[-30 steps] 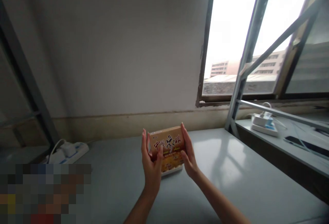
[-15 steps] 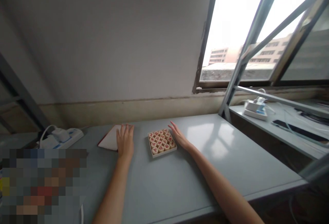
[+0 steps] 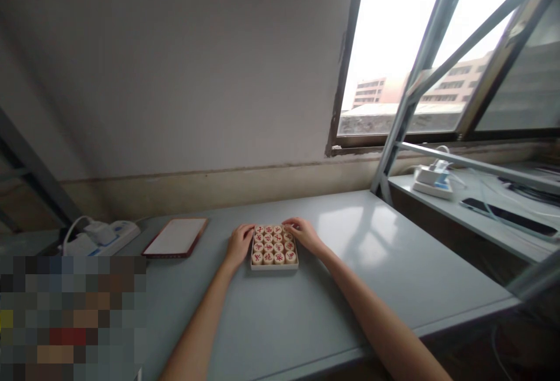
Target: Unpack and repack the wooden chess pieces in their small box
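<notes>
I have moved both hands in to the tray of xiangqi pieces [image 3: 274, 266]: left hand [image 3: 239, 245] and right hand [image 3: 303, 235] flank it, fingers half-curled; any grip is unconfirmed. The red-edged white pad [image 3: 175, 237] lies apart.

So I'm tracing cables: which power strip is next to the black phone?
The white power strip on the ledge at right, beyond the metal window frame, beside the phone. The other white strip sits at the table's far left end, no phone by it.
</notes>
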